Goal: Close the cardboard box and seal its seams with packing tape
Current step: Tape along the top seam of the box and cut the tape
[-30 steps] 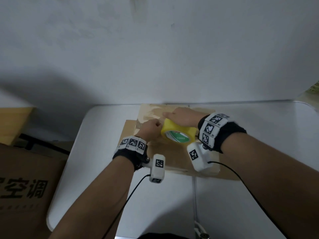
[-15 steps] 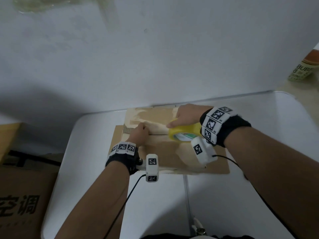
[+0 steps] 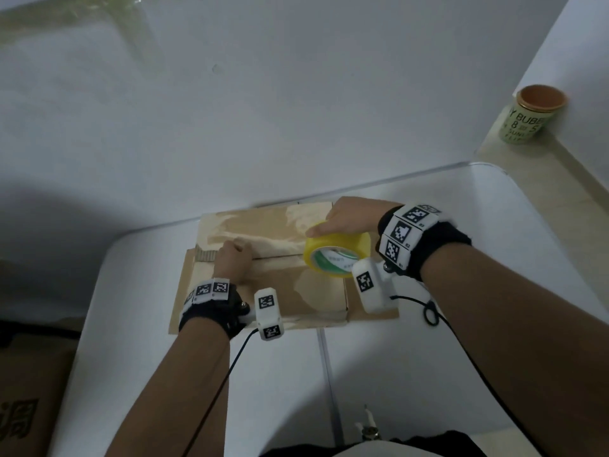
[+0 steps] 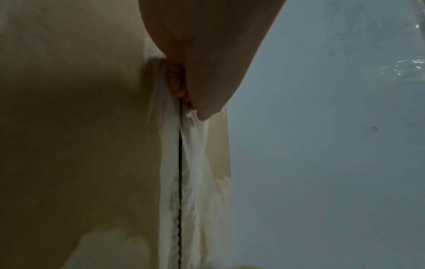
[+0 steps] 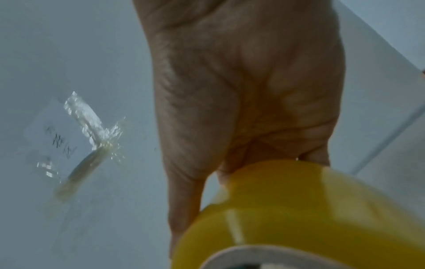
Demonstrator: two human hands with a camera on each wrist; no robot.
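cardboard box point(image 3: 263, 282) flat on white table point(image 3: 494, 258), flaps closed, against wall. left hand point(image 3: 232, 262), fingers curled, presses tape strip point(image 4: 193, 172) onto centre seam at box's left end. right hand point(image 3: 351, 217) grips yellow tape roll point(image 3: 336, 255) over seam, right of centre.

You worked on a matt brown cardboard box point(image 3: 296, 291) with corrugated edges, its seam covered by glossy, wrinkled clear tape point(image 4: 195, 163). Your tape roll point(image 3: 336, 255) was shiny yellow plastic film on a paper core. The surface point(image 3: 461, 374) looked smooth, white, slightly glossy.
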